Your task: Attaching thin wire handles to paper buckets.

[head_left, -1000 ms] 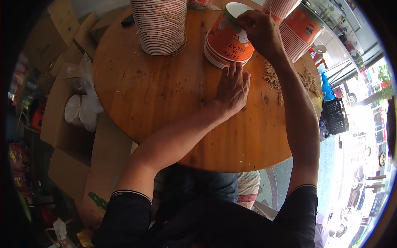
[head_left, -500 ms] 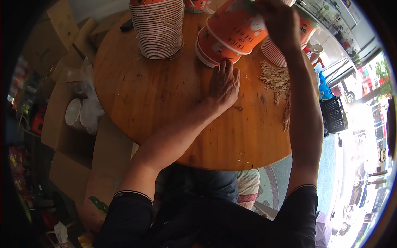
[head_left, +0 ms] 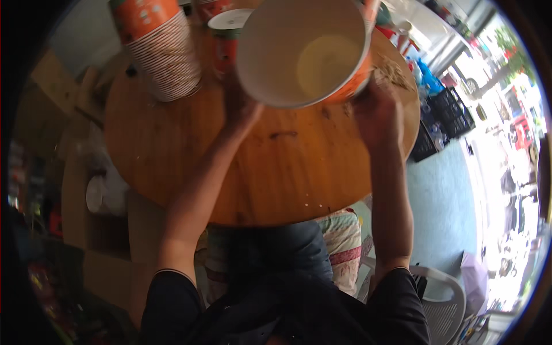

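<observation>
An orange paper bucket [head_left: 270,63] is held tilted above the far part of the table, its white inside and round mouth facing me. My right hand [head_left: 378,112] grips its orange outer side near the lower right rim. At the lower left rim is my left hand [head_left: 240,106], blurred, its fingers mostly hidden behind the bucket; it appears to hold that side. Just beyond my left hand stands another bucket [head_left: 223,49] with a white rim. A tall stack of nested orange buckets [head_left: 172,57] leans at the left.
Beige twisted paper cords [head_left: 394,72] lie at the table's right edge. The round wooden table [head_left: 276,178] fills the middle. An open cardboard box [head_left: 109,230] with white tubs [head_left: 95,194] stands left, below the tabletop. Black crates [head_left: 451,115] are off to the right.
The bucket in my right hand has come nearer and tipped its mouth toward me. My left hand has moved left, off the standing bucket's base. The view has shifted.
</observation>
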Available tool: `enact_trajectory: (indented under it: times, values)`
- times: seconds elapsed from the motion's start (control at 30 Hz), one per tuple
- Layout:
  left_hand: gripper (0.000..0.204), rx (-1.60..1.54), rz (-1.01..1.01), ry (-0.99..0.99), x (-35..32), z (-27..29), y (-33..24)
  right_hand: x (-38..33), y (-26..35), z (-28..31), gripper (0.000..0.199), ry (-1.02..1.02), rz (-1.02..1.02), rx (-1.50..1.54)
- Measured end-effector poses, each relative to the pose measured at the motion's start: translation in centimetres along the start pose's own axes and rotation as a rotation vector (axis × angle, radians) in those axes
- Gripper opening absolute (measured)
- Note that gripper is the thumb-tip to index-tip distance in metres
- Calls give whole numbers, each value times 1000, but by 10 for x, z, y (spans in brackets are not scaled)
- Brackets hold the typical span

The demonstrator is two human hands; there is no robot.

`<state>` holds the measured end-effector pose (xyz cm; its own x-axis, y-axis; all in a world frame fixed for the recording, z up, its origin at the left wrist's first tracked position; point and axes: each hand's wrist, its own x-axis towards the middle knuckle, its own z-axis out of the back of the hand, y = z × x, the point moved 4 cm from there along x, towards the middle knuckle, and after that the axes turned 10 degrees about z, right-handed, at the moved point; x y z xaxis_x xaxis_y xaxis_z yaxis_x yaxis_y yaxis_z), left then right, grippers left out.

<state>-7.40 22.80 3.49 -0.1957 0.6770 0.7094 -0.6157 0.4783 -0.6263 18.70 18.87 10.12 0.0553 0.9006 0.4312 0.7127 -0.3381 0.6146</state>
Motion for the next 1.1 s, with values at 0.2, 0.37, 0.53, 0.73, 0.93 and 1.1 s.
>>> enact_trajectory:
  times: [0.2,0.37,0.53,0.73,0.93,1.1]
  values:
    - [55,-274,237,215,-58,73,-76,-83,-61,35,34,-338,-311,19]
    - [73,-3,-139,76,-79,89,-123,-109,-82,32,41,-348,-470,109]
    - [91,-259,-249,-52,-98,105,-112,-118,-101,34,38,-204,-469,50]
    - [75,108,-515,156,-89,118,-144,-101,-79,38,30,30,-356,-202]
    - [75,120,-414,103,-77,109,-105,-72,-33,75,20,151,-282,-1062]
    - [74,156,-446,154,-80,110,-103,-37,35,168,22,-144,-34,-1286]
